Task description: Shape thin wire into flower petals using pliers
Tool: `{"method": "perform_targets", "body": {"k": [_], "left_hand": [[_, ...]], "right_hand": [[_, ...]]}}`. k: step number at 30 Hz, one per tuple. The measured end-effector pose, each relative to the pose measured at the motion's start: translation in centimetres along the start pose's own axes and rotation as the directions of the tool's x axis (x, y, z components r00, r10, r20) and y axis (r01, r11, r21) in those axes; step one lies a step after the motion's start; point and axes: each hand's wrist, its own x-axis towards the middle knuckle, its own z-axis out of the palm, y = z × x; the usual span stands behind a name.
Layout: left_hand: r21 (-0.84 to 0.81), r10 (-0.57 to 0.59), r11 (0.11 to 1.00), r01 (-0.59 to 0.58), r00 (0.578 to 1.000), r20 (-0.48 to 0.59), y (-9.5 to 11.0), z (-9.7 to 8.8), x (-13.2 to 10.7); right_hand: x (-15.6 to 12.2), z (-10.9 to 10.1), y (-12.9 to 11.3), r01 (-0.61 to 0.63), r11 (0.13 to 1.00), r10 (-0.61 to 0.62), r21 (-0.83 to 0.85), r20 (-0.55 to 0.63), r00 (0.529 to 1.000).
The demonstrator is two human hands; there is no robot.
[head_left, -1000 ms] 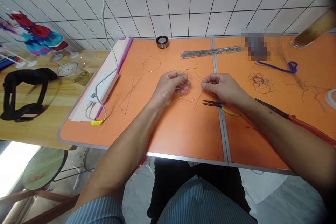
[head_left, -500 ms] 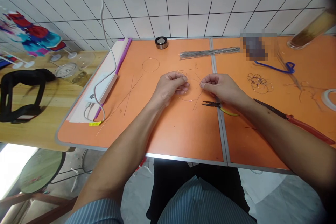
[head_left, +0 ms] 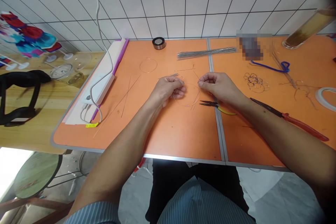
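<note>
A thin wire ring [head_left: 187, 106] spans the gap between my two hands over the orange table. My left hand [head_left: 170, 89] is closed on the ring's left side, and small wire loops show by its fingertips. Thumb and forefinger of my right hand [head_left: 215, 83] are pinched together at the ring's right edge. Fine straight wire ends show near those fingertips and across the ring; where they join is too thin to make out. Just below my right hand lie needle-nose pliers [head_left: 210, 103] with a yellow handle, partly under the wrist.
Behind my hands lie a bundle of straight wires [head_left: 194, 55], a tape roll [head_left: 159, 43] and a separate wire ring [head_left: 148, 65]. Rightward are a flower-shaped wire piece [head_left: 256, 83], red-handled pliers [head_left: 296, 120] and a blue twisted strip [head_left: 270, 67]. A power strip [head_left: 101, 91] lies left.
The ring between my hands has tilted and its lower edge has dropped a little toward me. My hands keep nearly the same places; the whole view has shifted slightly.
</note>
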Motion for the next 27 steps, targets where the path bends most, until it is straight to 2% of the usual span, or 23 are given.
{"method": "perform_targets", "body": {"k": [4,14,19,22,24,26,27], "left_hand": [[0.043,0.008,0.999,-0.009,1.0,0.027,-0.26,-0.05,0.08],[0.019,-0.024,1.0,0.023,0.999,0.046,0.1,-0.01,0.01],[0.073,0.044,0.996,-0.044,0.999,0.004,0.04,0.27,-0.23],[0.191,0.152,0.971,-0.141,0.987,-0.047,-0.28,0.24,-0.11],[0.317,0.319,0.91,-0.266,0.939,-0.13,-0.47,0.16,0.05],[0.437,0.503,0.814,-0.382,0.84,-0.203,-0.46,0.17,0.05],[0.465,0.559,0.78,-0.419,0.801,-0.215,-0.36,0.25,-0.07]], "right_hand": [[-0.04,-0.1,-0.08,0.008,1.0,-0.008,-0.01,0.003,1.0],[-0.13,-0.21,0.02,0.015,1.0,-0.015,-0.007,0.012,1.0],[-0.25,-0.03,0.13,0.012,0.999,-0.013,0.033,0.017,1.0],[-0.45,0.06,-0.01,0.005,0.999,-0.006,0.043,0.027,1.0],[-0.62,0.17,-0.17,0.002,0.999,-0.004,0.05,0.03,1.0],[-0.78,0.36,-0.3,0.004,0.999,-0.005,0.049,0.032,0.999],[-0.86,0.47,-0.35,0.006,0.999,-0.008,0.048,0.034,0.999]]}}
